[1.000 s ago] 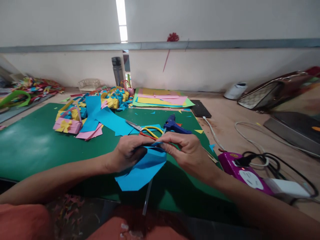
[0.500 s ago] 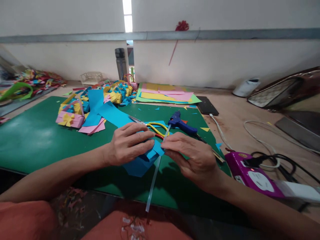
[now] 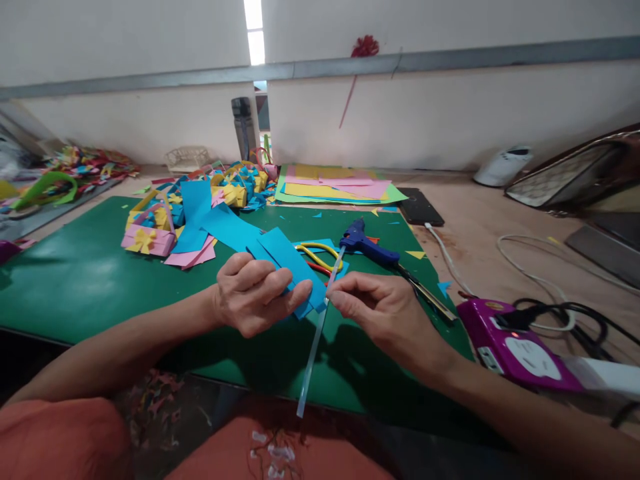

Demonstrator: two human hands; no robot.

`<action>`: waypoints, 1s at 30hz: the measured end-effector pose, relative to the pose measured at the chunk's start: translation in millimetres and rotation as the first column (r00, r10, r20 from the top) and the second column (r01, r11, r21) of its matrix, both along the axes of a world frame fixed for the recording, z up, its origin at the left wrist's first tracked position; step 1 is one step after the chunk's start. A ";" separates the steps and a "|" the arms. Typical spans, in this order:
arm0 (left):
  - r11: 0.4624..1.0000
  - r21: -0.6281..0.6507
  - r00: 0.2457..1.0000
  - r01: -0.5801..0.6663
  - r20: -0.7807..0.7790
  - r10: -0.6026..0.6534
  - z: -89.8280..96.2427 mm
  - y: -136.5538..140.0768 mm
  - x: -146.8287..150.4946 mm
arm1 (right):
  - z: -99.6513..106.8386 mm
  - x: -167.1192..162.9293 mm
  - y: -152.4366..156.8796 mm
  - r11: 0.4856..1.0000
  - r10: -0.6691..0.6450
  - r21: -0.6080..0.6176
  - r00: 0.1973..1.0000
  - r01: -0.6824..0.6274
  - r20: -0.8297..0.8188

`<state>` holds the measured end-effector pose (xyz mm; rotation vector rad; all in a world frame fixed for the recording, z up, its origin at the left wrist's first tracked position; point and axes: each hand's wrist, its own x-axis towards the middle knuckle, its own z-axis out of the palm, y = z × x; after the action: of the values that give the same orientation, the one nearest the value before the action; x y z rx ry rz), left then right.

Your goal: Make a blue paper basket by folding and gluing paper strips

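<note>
Between two hands (image 3: 257,293) (image 3: 387,320) slants one blue paper (image 3: 290,259).

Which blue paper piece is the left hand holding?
The folded oblong blue paper piece, gripped by the left hand; the loose blue paper sheets lie farther back, beyond it.

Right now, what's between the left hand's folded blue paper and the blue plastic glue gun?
Head view: the yellow and red scissor handles, flat blue paper, and the upper end of the translucent glue stick.
</note>
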<state>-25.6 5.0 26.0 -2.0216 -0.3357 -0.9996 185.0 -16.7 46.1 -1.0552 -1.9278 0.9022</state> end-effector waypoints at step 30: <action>0.999 0.019 0.999 -0.046 -0.025 0.046 2.6 -3.6 3.3 | -6.5 -2.3 -8.2 0.979 -0.005 0.203 0.997 -0.011 0.075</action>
<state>-22.3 1.4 28.7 -1.9997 -0.3565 -0.9444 182.7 -24.9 39.6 -0.9773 -2.0356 0.6578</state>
